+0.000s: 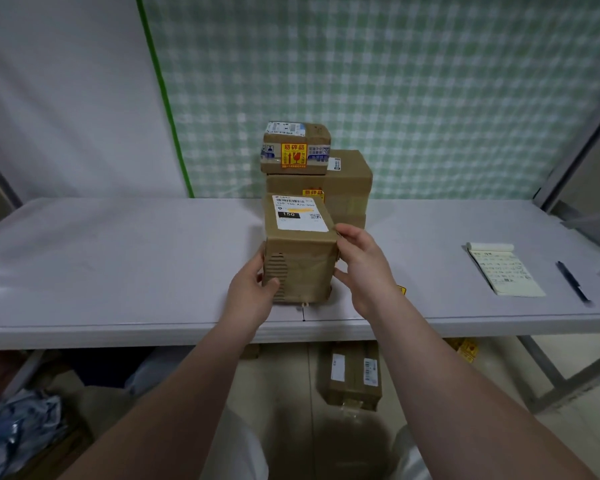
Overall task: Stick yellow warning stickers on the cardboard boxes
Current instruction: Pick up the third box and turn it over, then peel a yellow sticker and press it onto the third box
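A tall cardboard box (300,258) with a white shipping label on top stands near the table's front edge. My left hand (253,292) grips its lower left side and my right hand (361,268) holds its right side. Behind it a large cardboard box (347,188) carries a yellow warning sticker (313,192), partly hidden. On top of that sits a small box (295,147) with a yellow warning sticker (294,155) on its front. A yellow sticker corner (401,289) peeks out by my right wrist.
A notepad (503,268) and a pen (573,283) lie on the right of the grey table (118,271). Under the table are another cardboard box (354,375), loose yellow stickers (466,349) on the floor and bags at the left.
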A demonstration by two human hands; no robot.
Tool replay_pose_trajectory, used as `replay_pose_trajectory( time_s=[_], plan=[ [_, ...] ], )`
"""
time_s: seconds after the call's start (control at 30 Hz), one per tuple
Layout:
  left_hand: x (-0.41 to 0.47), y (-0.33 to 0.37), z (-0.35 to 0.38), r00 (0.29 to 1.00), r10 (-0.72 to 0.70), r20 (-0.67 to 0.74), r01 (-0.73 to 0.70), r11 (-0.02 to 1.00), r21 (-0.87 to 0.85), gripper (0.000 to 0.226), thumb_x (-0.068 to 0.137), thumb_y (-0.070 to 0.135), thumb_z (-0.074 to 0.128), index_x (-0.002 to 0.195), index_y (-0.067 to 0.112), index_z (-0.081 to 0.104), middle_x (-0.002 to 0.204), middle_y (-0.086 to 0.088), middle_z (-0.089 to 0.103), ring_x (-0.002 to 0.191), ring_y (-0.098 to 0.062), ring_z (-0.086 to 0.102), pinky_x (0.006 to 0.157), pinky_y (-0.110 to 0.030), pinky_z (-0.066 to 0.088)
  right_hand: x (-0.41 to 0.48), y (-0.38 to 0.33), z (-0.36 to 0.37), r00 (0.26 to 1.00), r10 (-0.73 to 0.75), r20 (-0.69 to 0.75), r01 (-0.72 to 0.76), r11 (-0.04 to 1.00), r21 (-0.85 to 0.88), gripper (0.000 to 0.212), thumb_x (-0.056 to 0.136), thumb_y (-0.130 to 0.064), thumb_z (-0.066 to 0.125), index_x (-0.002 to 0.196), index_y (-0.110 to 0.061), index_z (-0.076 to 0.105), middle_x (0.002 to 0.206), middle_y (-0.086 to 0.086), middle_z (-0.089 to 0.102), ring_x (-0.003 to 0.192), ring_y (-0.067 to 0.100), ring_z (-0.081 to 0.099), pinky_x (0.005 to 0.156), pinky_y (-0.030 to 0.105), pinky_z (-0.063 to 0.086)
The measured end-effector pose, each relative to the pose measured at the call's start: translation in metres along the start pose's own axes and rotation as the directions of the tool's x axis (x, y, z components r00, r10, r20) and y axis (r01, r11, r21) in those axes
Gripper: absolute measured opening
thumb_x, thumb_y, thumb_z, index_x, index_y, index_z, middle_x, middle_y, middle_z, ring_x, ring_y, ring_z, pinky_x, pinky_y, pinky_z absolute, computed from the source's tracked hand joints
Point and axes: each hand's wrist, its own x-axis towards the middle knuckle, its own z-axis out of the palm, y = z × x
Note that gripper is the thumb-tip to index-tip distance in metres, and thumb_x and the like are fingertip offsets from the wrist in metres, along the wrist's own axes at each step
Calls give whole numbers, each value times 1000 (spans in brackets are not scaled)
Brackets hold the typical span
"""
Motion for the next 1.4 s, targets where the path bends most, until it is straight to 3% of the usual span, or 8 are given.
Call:
replay_pose_trajectory(
  time_s=[0.17, 0.43, 0.63, 0.77, 0.93, 1.07, 1.23, 1.4],
  plan=[
    [4, -5, 7, 997, 62, -49, -54, 989, 137, 53, 90, 7, 48, 134, 37, 44, 121, -1, 55, 105, -17, 58, 88, -34, 53, 11, 6, 1, 1000, 8, -26, -9, 999, -33, 21, 97, -21, 49, 118, -25, 51, 117, -5, 59, 110, 12, 55, 88, 32, 48],
    [6, 1, 15, 983, 103, -153, -74, 980, 185, 51, 88, 23, 54, 133, 42, 41, 96, -5, 58, 81, -10, 59, 74, -33, 52, 28, 9, -2, 998, 12, -63, -28, 966, -258, 28, 97, -33, 46, 121, -26, 58, 120, -4, 57, 114, 19, 51, 89, 36, 45],
    [6, 10, 23, 938, 73, -338, -6, 981, 195, 56, 90, 13, 55, 139, 24, 32, 112, -4, 46, 95, -16, 51, 84, -31, 45, 40, 18, -37, 965, -45, -257, -86, 875, -476, 20, 92, -29, 50, 93, -19, 67, 110, 3, 68, 101, 22, 59, 87, 38, 50],
    [5, 19, 29, 865, 130, -485, -17, 973, 231, 44, 84, 4, 59, 122, 15, 41, 116, -6, 46, 100, -21, 52, 83, -33, 49, 47, 28, -70, 941, -102, -322, -172, 675, -717, 31, 93, -12, 48, 117, -14, 66, 123, 4, 64, 77, 14, 54, 59, 19, 39],
    [-3, 29, 47, 859, 311, -407, -177, 926, 334, 27, 83, 2, 58, 108, 10, 50, 107, 4, 41, 100, -17, 50, 83, -26, 45, 62, 46, -88, 977, -26, -210, -186, 366, -912, 36, 84, -9, 56, 120, -9, 62, 119, 13, 62, 109, 30, 56, 88, 33, 46],
    [-4, 24, 61, 862, 464, -203, -346, 832, 433, 14, 84, 4, 58, 96, 9, 59, 94, 5, 49, 89, -19, 54, 74, -28, 45, 70, 48, -94, 969, 0, -248, -244, 170, -955, 22, 81, -28, 58, 95, -12, 56, 108, 11, 53, 111, 33, 44, 75, 33, 29],
    [-3, 19, 78, 885, 465, 25, -440, 817, 372, 18, 85, 3, 56, 98, 12, 64, 85, 9, 49, 70, -3, 50, 64, -5, 36, 74, 44, -105, 965, 42, -261, -263, 239, -935, 36, 72, -32, 70, 97, -9, 60, 105, 13, 57, 96, 26, 50, 64, 28, 35],
    [-5, 16, 93, 951, 247, 187, -293, 914, 280, 19, 88, 7, 54, 99, 20, 65, 92, 11, 55, 72, 0, 52, 64, -3, 38, 55, 39, -118, 957, -14, -291, -211, 657, -724, 7, 77, -15, 71, 79, -14, 65, 84, 3, 59, 85, 23, 55, 69, 31, 48]
  ],
)
